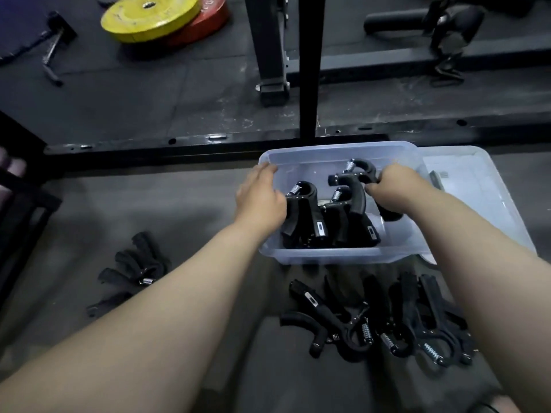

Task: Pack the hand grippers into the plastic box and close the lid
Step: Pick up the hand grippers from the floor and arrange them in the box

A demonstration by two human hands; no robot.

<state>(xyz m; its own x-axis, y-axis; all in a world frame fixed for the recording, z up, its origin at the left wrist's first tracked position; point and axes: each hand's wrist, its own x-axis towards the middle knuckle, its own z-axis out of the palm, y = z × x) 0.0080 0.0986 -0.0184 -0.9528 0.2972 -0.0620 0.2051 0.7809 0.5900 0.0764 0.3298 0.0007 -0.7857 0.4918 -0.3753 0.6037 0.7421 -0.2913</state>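
Note:
A clear plastic box (334,253) stands on the dark floor with its lid (489,204) lying under and to the right of it. Three black hand grippers stand inside it. My left hand (261,201) rests on the box's left rim and touches the left hand gripper (304,216); its fingers look relaxed. My right hand (393,189) grips the handle of the right hand gripper (354,186) inside the box. Several loose hand grippers (384,320) lie in a pile just in front of the box, and a few more hand grippers (131,272) lie on the floor to the left.
A black rack base bar (208,147) runs along the floor right behind the box, with an upright post (310,67) above it. Yellow and red weight plates (155,16) lie far back left. A dark frame (21,210) stands at the left edge.

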